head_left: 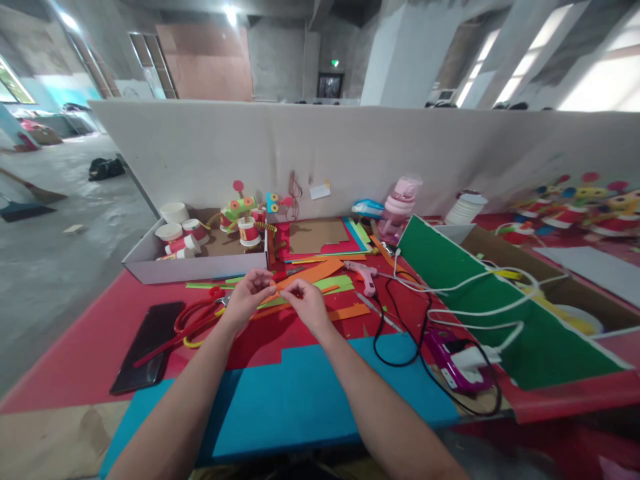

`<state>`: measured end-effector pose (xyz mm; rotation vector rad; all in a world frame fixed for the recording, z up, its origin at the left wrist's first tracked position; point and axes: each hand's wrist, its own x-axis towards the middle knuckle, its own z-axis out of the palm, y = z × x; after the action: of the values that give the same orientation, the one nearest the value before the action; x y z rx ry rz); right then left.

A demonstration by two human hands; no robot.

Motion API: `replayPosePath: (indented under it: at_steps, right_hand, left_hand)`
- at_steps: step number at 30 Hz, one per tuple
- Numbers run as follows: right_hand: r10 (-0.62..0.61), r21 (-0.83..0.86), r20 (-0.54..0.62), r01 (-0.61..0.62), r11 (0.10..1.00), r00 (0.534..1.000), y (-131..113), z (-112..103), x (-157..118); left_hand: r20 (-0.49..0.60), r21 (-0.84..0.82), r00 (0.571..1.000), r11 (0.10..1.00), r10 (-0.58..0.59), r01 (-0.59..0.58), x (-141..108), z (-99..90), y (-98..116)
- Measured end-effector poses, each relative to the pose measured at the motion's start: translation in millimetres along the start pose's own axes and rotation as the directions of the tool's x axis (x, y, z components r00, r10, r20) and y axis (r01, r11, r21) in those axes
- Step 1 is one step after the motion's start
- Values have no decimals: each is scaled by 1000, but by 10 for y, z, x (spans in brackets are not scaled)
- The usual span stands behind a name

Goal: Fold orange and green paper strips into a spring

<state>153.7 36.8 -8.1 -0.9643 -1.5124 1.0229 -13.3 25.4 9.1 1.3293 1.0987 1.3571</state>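
Note:
Over the red tabletop, my left hand (251, 295) and my right hand (306, 303) meet fingertip to fingertip. Both are closed in a pinch. Something small and orange seems to sit between them, too tiny to name. Just beyond lie orange paper strips (320, 270) and green paper strips (343, 285). Red-handled scissors (193, 317) rest left of my left hand, partly covered by it. A pink hot glue gun (367, 277) lies to the right of my right hand. Under my forearms spreads a blue sheet (300, 400).
A black phone (147, 347) lies at left. A shallow box (200, 270) holds paper cups and a paper-cup figure (243, 217). At right stand a pink bottle (400, 207), a green-sided box (490, 313) and a purple power strip (457, 363) with trailing cables. A utility knife (377, 310) lies nearby.

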Motion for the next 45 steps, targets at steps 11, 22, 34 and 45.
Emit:
replayPosePath:
  at_steps: [11,22,34,45]
  right_hand:
    - [9,-48,-23,-10,999,1000,-54,25,-28]
    - [38,58,0,-38,998,999,27,45,-16]
    - [52,96,2,-52,994,999,39,69,-18]
    - [23,97,59,-29,995,998,23,63,-14]
  left_hand:
    - [24,62,998,996,-64,63,-22,36,18]
    - [-3,42,998,997,-65,65,-16,63,17]
    - [1,41,998,997,-60,60,-14,30,-37]
    - [1,35,999,999,-42,41,-8,5,-49]
